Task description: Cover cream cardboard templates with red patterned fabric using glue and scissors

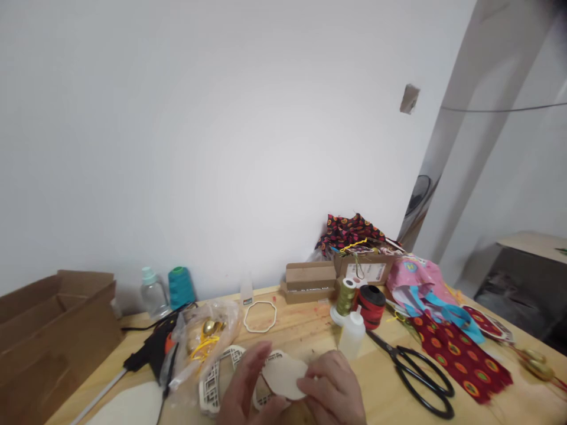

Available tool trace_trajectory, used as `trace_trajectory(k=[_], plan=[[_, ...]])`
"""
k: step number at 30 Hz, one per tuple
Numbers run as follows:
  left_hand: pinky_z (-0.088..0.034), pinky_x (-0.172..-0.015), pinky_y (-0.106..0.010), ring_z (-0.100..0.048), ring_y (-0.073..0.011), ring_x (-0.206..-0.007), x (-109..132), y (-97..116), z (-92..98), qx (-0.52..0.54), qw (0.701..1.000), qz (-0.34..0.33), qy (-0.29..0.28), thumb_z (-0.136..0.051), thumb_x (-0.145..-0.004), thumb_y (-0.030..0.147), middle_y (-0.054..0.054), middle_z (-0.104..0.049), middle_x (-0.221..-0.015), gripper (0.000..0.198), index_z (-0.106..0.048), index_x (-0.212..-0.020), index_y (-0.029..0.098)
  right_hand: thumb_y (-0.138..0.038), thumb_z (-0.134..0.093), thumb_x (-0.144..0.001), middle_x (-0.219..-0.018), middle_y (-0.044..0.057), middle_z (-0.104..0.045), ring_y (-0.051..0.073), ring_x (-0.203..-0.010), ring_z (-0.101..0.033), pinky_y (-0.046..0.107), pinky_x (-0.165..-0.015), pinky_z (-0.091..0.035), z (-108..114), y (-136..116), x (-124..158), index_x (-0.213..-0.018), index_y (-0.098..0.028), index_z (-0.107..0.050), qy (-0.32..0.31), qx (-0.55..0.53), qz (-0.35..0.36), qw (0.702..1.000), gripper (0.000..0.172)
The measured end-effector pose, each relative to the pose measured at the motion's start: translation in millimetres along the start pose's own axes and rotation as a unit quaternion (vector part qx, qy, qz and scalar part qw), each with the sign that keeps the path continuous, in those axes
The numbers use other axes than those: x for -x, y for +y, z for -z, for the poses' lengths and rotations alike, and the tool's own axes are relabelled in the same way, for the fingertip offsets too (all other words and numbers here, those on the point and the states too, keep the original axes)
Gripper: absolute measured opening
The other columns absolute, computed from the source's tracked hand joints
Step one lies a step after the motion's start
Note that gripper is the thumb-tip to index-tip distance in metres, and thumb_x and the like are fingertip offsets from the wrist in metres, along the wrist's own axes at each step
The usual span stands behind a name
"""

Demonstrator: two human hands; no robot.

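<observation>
A cream scalloped flat panel is pinched by its right edge between the thumb and fingers of my right hand. Behind and left of it shows a pale lattice-cut frame, partly covered by the panel. My left hand curls around that frame's left side, its thumb at the lower edge. Another lattice-cut frame piece lies just left of my left hand. Farther back on the table rests a thin scalloped ring. A white squeeze bottle stands beyond my right hand.
Black-handled scissors and dark red patterned cloth lie to the right. Thread spools and small cardboard boxes stand behind. On the left are a glue gun, a plastic bag with bells and a large carton.
</observation>
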State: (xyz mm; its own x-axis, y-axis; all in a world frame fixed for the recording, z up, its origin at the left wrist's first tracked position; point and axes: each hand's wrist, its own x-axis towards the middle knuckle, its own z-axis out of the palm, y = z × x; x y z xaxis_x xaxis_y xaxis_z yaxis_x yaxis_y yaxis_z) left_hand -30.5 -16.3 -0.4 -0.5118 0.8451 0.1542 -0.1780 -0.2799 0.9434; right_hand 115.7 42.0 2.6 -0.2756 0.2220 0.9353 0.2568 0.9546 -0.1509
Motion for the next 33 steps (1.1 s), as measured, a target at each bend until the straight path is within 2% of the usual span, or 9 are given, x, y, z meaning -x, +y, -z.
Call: trace_trajectory(k=[5,8,10,13,16,18,23,28,33], plan=[[-0.041,-0.085,-0.037,-0.051,-0.0278,-0.105,-1.7,-11.7,-3.0,0.199,0.964,0.178,-0.009,-0.069,-0.055,0.042,-0.009,-0.06,-0.111,0.066,-0.044,-0.115,0.026,-0.017,-0.055,-0.078,-0.054,0.001,-0.06,0.012,-0.048,-0.044,0.024,-0.047,-0.035,7.2,-7.3,-6.9,-0.078,-0.018,-0.058,0.03,0.08,0.055,0.995,0.003],[-0.045,-0.074,-0.037,-0.059,-0.0272,-0.091,-3.1,-12.4,-1.3,0.273,0.903,0.327,-0.055,-0.063,-0.064,0.042,-0.01,-0.065,-0.096,0.074,-0.029,-0.126,0.021,-0.019,-0.053,-0.081,-0.052,-0.001,-0.06,0.012,-0.048,-0.044,0.024,-0.047,-0.033,4.1,-11.4,-5.4,-0.075,-0.02,-0.058,-0.023,0.1,0.07,0.992,0.007],[-0.047,-0.067,-0.034,-0.061,-0.0261,-0.085,-2.6,-8.4,-0.3,0.28,0.887,0.358,-0.081,-0.064,-0.065,0.03,-0.009,-0.067,-0.089,0.073,-0.028,-0.127,0.017,-0.023,-0.049,-0.083,-0.054,-0.003,-0.061,0.012,-0.05,-0.047,0.024,-0.049,-0.034,1.7,-11.0,-2.8,-0.073,-0.022,-0.057,-0.059,0.082,0.073,0.992,0.014],[-0.046,-0.058,-0.03,-0.063,-0.024,-0.076,-0.4,0.9,-1.3,0.258,0.9,0.338,-0.094,-0.065,-0.064,0.013,-0.007,-0.067,-0.084,0.074,-0.027,-0.127,0.019,-0.038,-0.052,-0.08,-0.075,0.002,-0.064,0.016,-0.065,-0.055,0.028,-0.06,-0.041,-0.5,-3.8,3.1,-0.086,-0.023,-0.057,-0.088,0.054,0.052,0.993,0.017],[-0.047,-0.061,-0.031,-0.064,-0.0207,-0.068,1.6,7.1,-4.3,0.24,0.918,0.3,-0.096,-0.062,-0.068,0.012,-0.006,-0.068,-0.08,0.072,-0.023,-0.129,0.017,-0.059,-0.056,-0.065,-0.11,0.015,-0.055,0.028,-0.098,-0.051,0.04,-0.081,-0.04,-2.6,6.2,10.3,-0.118,-0.018,-0.042,-0.148,0.057,0.014,0.987,0.068],[-0.047,-0.064,-0.032,-0.064,-0.0197,-0.067,2.3,6.9,-5.5,0.241,0.923,0.28,-0.106,-0.06,-0.07,0.013,-0.007,-0.068,-0.078,0.069,-0.024,-0.128,0.015,-0.065,-0.056,-0.06,-0.119,0.017,-0.048,0.031,-0.108,-0.045,0.046,-0.089,-0.034,-4.9,10.2,14.1,-0.127,-0.016,-0.03,-0.185,0.047,0.012,0.981,0.088],[-0.046,-0.071,-0.032,-0.063,-0.0204,-0.078,7.8,-0.3,-4.9,0.251,0.906,0.298,-0.165,-0.056,-0.074,0.017,-0.004,-0.069,-0.078,0.048,-0.04,-0.119,0.018,-0.062,-0.058,-0.061,-0.122,0.014,-0.046,0.029,-0.111,-0.042,0.045,-0.091,-0.033,-4.6,8.4,14.3,-0.128,-0.022,-0.027,-0.218,0.02,0.016,0.976,0.084],[-0.046,-0.073,-0.034,-0.062,-0.0232,-0.084,13.2,0.3,-4.9,0.166,0.911,0.276,-0.259,-0.055,-0.075,0.027,-0.011,-0.068,-0.088,0.028,-0.055,-0.099,0.013,-0.061,-0.057,-0.063,-0.12,0.014,-0.05,0.029,-0.107,-0.047,0.043,-0.087,-0.038,24.6,9.3,17.6,-0.125,-0.022,-0.035,-0.225,0.045,-0.027,0.973,0.077],[-0.046,-0.075,-0.036,-0.063,-0.0214,-0.076,-2.6,-4.8,2.7,0.016,0.957,0.203,-0.207,-0.062,-0.064,0.044,-0.009,-0.068,-0.08,0.039,-0.057,-0.09,0.016,-0.061,-0.06,-0.061,-0.117,0.014,-0.054,0.029,-0.106,-0.05,0.042,-0.089,-0.04,55.1,14.4,47.9,-0.125,-0.019,-0.038,-0.26,0.079,-0.094,0.958,0.08]])
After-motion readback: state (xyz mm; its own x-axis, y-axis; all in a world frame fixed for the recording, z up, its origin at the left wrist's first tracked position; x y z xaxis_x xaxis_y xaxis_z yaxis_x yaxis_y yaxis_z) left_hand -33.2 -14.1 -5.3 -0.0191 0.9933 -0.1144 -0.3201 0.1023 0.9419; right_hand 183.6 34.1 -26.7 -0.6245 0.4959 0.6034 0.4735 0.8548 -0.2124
